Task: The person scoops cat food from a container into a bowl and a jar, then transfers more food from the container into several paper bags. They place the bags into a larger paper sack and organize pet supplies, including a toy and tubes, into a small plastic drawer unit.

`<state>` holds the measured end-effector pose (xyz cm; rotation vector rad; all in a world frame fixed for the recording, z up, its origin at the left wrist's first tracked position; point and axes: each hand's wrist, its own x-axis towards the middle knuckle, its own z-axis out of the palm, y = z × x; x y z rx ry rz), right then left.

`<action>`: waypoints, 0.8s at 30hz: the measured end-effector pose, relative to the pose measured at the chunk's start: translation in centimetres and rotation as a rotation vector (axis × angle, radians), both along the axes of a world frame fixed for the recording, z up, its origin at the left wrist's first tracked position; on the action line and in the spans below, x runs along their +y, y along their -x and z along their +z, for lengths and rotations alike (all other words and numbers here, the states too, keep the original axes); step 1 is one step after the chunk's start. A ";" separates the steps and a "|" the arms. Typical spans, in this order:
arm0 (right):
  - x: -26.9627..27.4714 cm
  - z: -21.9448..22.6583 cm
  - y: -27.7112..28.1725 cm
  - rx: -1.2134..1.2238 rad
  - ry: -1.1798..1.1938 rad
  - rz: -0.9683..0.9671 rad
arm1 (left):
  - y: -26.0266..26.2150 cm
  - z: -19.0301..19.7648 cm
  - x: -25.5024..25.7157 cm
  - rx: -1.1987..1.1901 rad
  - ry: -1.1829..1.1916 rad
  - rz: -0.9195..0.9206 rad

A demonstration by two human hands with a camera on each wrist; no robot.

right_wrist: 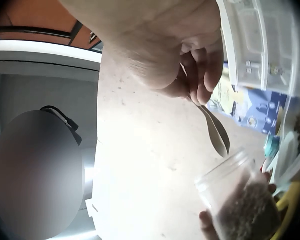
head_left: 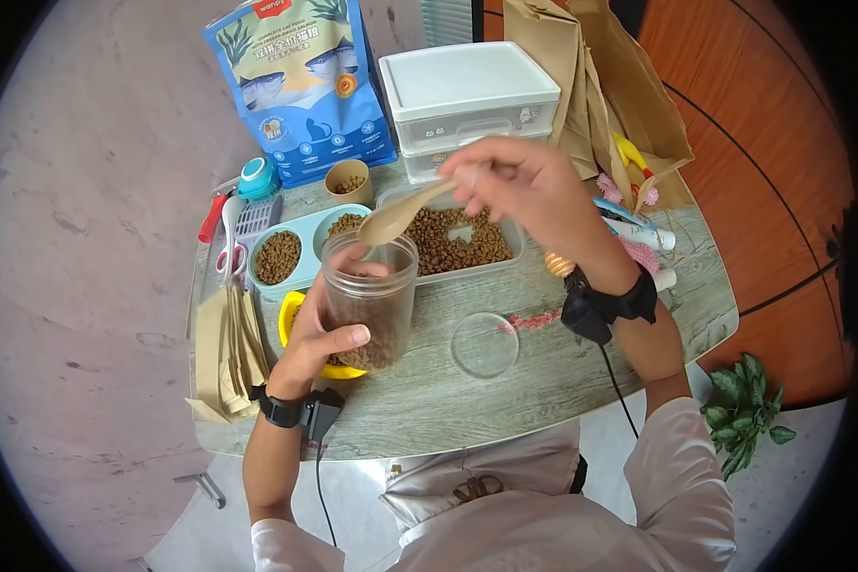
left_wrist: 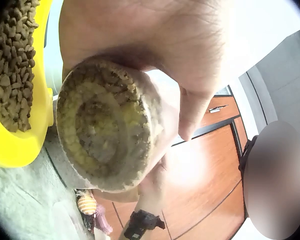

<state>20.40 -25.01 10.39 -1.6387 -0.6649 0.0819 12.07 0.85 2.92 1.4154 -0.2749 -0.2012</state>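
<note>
The left hand grips a clear plastic jar around its side and holds it above the table; brown kibble fills its lower part. From below, the left wrist view shows the jar's base with the left hand around it. Pinched in the right hand is the handle of a wooden spoon, its bowl just over the jar's open mouth. In the right wrist view the spoon points down towards the jar, not touching it, below the right hand.
A yellow bowl of kibble stands under the jar. Behind are a light-blue double bowl, a kibble tray, a paper cup, a cat food bag and a white box. A clear round lid lies at front; paper bags lie left.
</note>
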 end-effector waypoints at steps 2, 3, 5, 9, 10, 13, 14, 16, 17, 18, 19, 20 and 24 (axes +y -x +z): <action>-0.9 -0.6 -1.9 -0.084 0.061 -0.121 | -0.1 0.0 0.2 0.016 -0.002 0.015; -1.4 -1.0 -2.5 -0.168 0.121 -0.243 | -0.1 0.1 0.2 0.014 -0.002 0.014; -2.3 -1.3 -3.1 -0.343 0.388 -0.337 | 0.0 0.2 0.2 0.042 0.019 0.052; -2.6 -3.2 -3.5 -0.540 0.765 -0.384 | 0.0 0.4 0.5 0.081 0.040 0.056; -2.6 -3.5 -3.6 -0.540 0.766 -0.384 | 0.1 0.4 0.5 0.097 0.023 0.025; -2.8 -4.6 -4.5 -0.495 0.850 -0.273 | 0.0 -0.2 0.7 0.134 0.033 -0.049; -2.9 -4.9 -5.0 -0.397 0.804 -0.201 | 0.0 -0.4 0.7 0.156 0.062 -0.093; -2.6 -4.5 -5.0 -0.304 0.758 -0.132 | 0.0 -0.1 0.6 0.144 0.078 -0.101; -2.1 -4.4 -4.7 -0.126 0.727 -0.092 | 0.0 -0.1 0.6 0.138 0.093 -0.108; -1.6 -4.2 -4.4 0.052 0.691 -0.051 | 0.0 -0.1 0.6 0.137 0.093 -0.108; -1.2 -4.5 -4.2 0.052 0.691 -0.052 | -0.1 -0.1 0.6 0.142 0.093 -0.107; -0.8 -4.9 -4.1 0.113 0.623 -0.018 | -0.1 -0.1 0.6 0.147 0.092 -0.106; 0.2 -5.9 -4.1 0.255 0.512 0.016 | -0.1 0.1 0.5 0.136 0.062 -0.118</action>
